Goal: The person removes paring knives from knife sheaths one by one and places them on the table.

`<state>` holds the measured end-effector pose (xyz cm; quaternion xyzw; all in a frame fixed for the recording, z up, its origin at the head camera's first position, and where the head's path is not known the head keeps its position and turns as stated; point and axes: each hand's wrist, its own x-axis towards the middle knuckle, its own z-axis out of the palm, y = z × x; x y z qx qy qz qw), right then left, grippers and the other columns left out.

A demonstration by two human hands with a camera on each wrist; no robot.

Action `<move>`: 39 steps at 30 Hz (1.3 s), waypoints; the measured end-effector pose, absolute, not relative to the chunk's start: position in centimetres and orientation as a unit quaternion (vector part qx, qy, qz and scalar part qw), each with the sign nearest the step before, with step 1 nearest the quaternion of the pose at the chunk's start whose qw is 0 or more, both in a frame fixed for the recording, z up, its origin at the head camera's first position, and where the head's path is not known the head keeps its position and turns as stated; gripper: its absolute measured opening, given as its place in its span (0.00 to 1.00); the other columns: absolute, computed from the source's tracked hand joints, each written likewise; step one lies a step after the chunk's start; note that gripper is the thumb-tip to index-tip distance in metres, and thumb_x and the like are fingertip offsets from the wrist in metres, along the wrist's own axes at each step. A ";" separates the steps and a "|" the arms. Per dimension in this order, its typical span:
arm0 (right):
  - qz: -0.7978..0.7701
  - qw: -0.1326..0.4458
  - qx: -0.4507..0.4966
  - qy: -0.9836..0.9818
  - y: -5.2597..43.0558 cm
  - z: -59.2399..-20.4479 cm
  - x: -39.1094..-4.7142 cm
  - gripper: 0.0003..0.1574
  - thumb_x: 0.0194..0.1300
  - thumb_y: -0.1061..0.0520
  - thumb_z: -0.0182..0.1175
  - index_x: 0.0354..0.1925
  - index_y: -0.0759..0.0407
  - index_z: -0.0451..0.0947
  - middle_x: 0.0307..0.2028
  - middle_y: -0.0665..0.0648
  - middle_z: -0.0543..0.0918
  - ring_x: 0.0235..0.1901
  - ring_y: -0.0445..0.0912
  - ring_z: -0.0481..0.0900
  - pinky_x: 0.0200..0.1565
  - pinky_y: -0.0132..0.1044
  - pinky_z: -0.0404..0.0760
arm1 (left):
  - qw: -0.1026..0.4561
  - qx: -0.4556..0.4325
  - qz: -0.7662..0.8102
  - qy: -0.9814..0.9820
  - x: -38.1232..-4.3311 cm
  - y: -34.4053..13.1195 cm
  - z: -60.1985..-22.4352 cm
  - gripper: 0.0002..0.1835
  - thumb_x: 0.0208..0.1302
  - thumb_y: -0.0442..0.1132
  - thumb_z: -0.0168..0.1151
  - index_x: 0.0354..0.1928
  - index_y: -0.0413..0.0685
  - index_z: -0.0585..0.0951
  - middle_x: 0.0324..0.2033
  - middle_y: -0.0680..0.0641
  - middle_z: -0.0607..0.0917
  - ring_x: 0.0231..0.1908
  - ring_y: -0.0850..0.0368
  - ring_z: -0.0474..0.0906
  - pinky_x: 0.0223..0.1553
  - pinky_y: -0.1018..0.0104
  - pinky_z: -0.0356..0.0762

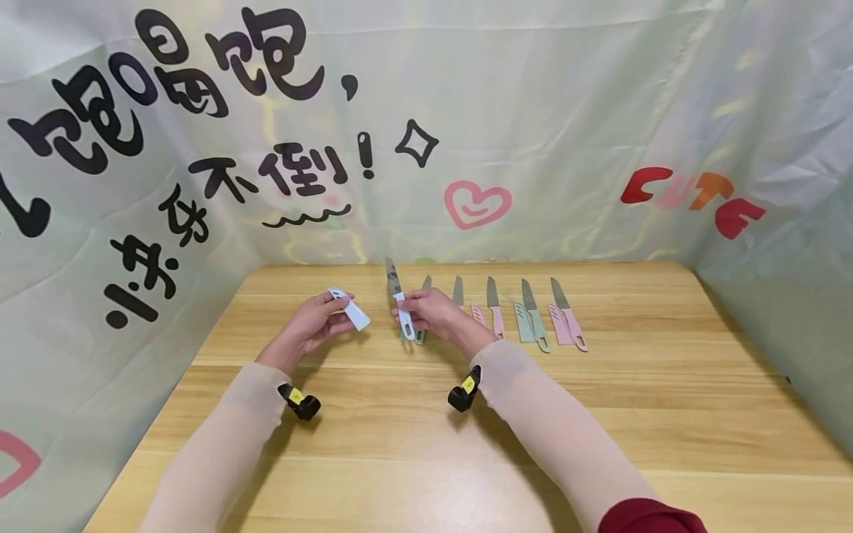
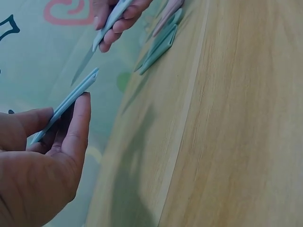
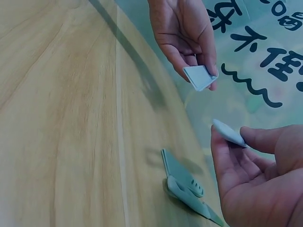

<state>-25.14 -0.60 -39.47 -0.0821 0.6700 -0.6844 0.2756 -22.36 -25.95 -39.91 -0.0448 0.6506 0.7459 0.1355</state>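
Observation:
My left hand (image 1: 316, 322) pinches a pale blue knife sheath (image 1: 352, 311) between thumb and fingers, above the table. In the left wrist view the same sheath (image 2: 66, 105) is seen edge-on. My right hand (image 1: 436, 314) holds a knife with a pale blue handle (image 1: 406, 320), its blade (image 1: 392, 275) pointing up and away. Knife and sheath are apart. Below the right hand lies a green-handled knife (image 3: 189, 198) beside its green sheath (image 3: 180, 172); in the head view that hand partly covers them.
To the right, a row of knives lies on the wooden table (image 1: 373, 444), among them a pink one (image 1: 497, 318), a green one (image 1: 535, 318) and another pink one (image 1: 571, 318). Matching sheaths lie beside them. A printed cloth (image 1: 560, 133) hangs behind the table.

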 end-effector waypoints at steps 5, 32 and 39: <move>-0.701 0.276 -0.067 0.654 -1.1 -39.8 -25.6 0.25 0.75 0.61 0.50 0.65 0.72 0.66 0.52 0.67 0.81 0.57 0.62 0.76 0.42 0.36 0.84 | 0.136 -0.040 0.735 0.663 -22.9 -25.8 -40.0 0.25 0.77 0.36 0.47 0.69 0.30 0.60 0.52 0.36 0.73 0.42 0.54 0.83 0.49 0.62 0.81; -0.684 0.229 -0.012 0.693 -3.4 -41.1 -26.0 0.18 0.73 0.62 0.54 0.57 0.70 0.75 0.50 0.66 0.83 0.49 0.53 0.83 0.46 0.37 0.84 | 0.137 -0.057 0.609 0.779 -24.6 -24.5 -40.5 0.18 0.72 0.34 0.56 0.58 0.32 0.67 0.45 0.38 0.79 0.40 0.53 0.80 0.45 0.63 0.83; -0.666 0.207 0.002 0.717 -3.8 -41.2 -26.3 0.16 0.70 0.62 0.58 0.53 0.69 0.79 0.42 0.64 0.85 0.33 0.45 0.82 0.38 0.33 0.85 | 0.144 -0.057 0.585 0.796 -25.1 -23.4 -40.8 0.16 0.71 0.34 0.57 0.56 0.34 0.70 0.46 0.38 0.79 0.42 0.52 0.79 0.44 0.63 0.83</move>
